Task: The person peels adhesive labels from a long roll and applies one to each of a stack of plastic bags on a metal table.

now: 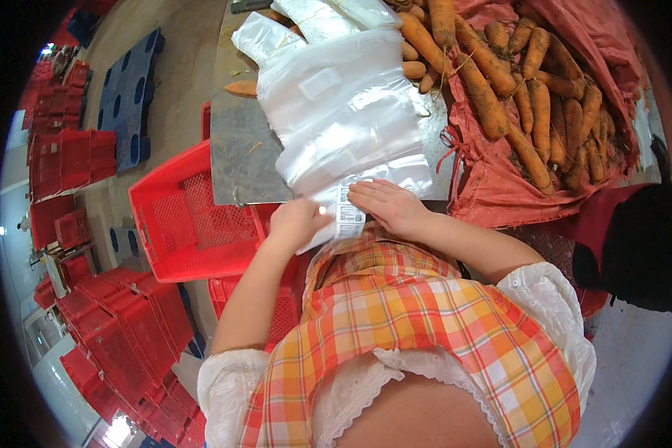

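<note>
A stack of clear plastic bags (347,106) lies on the metal tabletop before me, with small pale labels on some of them. At the near edge, a strip of printed labels (350,214) bearing writing and codes overlaps the lowest film. My left hand (295,223) is curled just left of that strip, against the plastic; motion blur and the hand itself hide what its fingers hold. My right hand (389,206) lies palm down with fingers extended, its fingertips on the film by the strip's upper right edge.
Soil-covered carrots (487,106) spill from a red woven sack (493,196) at the right. A red plastic crate (196,218) is tilted beside the table's left edge (246,151). Stacked red crates (129,330) and a blue pallet (129,101) occupy the floor at left.
</note>
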`<state>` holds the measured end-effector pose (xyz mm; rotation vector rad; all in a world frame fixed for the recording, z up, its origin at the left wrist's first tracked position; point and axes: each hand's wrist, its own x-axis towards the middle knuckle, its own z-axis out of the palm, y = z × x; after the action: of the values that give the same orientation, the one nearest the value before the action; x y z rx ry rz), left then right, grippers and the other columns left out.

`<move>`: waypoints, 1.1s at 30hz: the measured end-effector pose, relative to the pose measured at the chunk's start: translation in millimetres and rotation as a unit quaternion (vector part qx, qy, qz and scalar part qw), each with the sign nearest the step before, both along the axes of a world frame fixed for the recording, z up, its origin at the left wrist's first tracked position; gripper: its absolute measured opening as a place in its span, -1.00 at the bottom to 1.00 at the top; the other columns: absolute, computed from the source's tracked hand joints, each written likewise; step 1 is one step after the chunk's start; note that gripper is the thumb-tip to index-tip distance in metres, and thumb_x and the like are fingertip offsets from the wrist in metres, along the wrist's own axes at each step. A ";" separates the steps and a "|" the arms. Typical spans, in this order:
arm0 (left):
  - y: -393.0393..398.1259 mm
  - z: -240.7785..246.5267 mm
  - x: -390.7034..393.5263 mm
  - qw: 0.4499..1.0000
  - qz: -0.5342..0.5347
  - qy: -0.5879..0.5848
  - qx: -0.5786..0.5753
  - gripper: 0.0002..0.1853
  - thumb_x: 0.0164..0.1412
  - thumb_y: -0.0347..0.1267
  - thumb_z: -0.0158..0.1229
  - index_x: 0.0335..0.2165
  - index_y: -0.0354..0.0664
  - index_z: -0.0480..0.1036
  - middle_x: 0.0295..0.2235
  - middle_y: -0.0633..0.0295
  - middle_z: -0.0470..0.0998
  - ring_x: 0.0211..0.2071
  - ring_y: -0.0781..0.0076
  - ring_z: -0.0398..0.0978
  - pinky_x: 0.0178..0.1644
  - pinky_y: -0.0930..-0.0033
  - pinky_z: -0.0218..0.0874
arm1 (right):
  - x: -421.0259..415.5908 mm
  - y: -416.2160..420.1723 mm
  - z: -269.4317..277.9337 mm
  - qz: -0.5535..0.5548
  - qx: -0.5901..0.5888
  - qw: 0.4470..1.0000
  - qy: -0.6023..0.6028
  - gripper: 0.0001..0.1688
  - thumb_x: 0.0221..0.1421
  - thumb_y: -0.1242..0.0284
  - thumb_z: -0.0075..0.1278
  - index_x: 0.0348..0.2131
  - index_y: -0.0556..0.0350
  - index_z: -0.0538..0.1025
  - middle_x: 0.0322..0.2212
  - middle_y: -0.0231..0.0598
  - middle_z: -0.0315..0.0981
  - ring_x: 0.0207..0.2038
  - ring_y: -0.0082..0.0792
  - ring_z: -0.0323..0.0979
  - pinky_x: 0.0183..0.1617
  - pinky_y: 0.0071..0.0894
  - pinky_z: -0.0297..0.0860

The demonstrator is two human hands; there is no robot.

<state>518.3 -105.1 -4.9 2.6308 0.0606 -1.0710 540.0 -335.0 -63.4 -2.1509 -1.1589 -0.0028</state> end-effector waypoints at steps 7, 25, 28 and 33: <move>24.5 48.9 -28.3 0.984 0.055 0.015 -0.167 -0.82 -0.03 -0.35 0.20 -0.40 -0.19 0.52 -0.56 0.12 0.50 -0.49 0.23 0.46 -0.38 0.27 0.28 | 31.6 4.9 6.0 0.047 0.005 0.996 0.078 -0.87 -0.03 0.45 0.02 -0.41 0.12 0.47 -0.28 -0.27 0.49 -0.20 -0.18 0.44 -0.19 -0.32 0.38; -10.5 -17.9 0.7 0.993 0.061 -0.099 -0.006 -0.60 0.01 -0.03 0.14 -0.41 -0.15 0.53 -0.44 0.08 0.57 -0.35 0.01 0.52 -0.27 0.09 0.33 | 2.5 0.1 4.1 0.021 -0.017 0.999 0.027 -0.58 0.04 0.44 -0.07 -0.06 0.10 0.39 -0.01 -0.13 0.35 0.05 -0.12 0.30 0.10 -0.18 0.26; 11.7 9.2 -8.9 0.999 -0.048 0.008 0.014 -0.68 -0.04 -0.11 0.17 -0.46 -0.14 0.50 -0.50 0.08 0.54 -0.39 0.04 0.52 -0.31 0.11 0.33 | 10.0 -6.5 -6.6 0.049 -0.025 0.997 -0.061 -0.59 -0.03 0.42 -0.06 -0.11 0.08 0.42 -0.06 -0.21 0.39 0.03 -0.17 0.33 0.05 -0.20 0.29; 20.2 48.5 -25.0 0.989 0.023 -0.031 -0.141 -0.86 -0.09 -0.39 0.20 -0.45 -0.16 0.50 -0.54 0.10 0.52 -0.48 0.16 0.51 -0.39 0.28 0.31 | 37.4 3.7 6.5 0.050 -0.014 0.996 0.068 -0.83 -0.02 0.46 0.02 -0.35 0.09 0.48 -0.24 -0.27 0.47 -0.19 -0.22 0.44 -0.19 -0.30 0.37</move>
<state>493.2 -84.9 43.7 2.3951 -0.0416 -0.9075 577.4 -331.3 -56.9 -2.0805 -1.1904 0.2032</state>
